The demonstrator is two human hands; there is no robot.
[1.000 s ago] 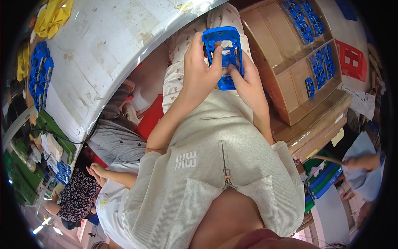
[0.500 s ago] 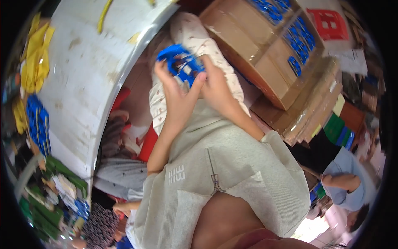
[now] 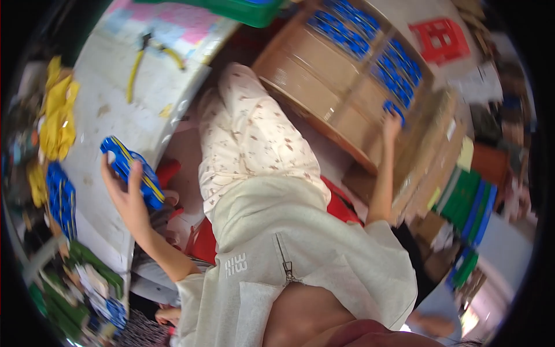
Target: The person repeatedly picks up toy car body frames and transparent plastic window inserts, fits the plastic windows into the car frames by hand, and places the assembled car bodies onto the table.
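Observation:
My left hand (image 3: 128, 194) is closed round a long blue plastic piece (image 3: 134, 169) with a yellow stripe, thumb on one face and fingers behind it. It is held up at the edge of the white table (image 3: 107, 124). Out to the right, my right hand (image 3: 392, 121) reaches into a cardboard box (image 3: 324, 95). Its fingers grip another blue piece (image 3: 395, 110), partly hidden by them, at the near end of a row of similar blue pieces (image 3: 399, 69).
Yellow-handled pliers (image 3: 136, 72) lie on the table. At its left are yellow bags (image 3: 58, 124) and stacked blue pieces (image 3: 60, 196). A green tray (image 3: 237, 8) is at the top. Flattened cardboard (image 3: 430, 150) and a red stool (image 3: 442, 43) flank the box. Other people are close behind.
Both hands were together on one blue piece above my lap. They have parted: the left swung to the table with a blue piece, the right went out to a piece in the box.

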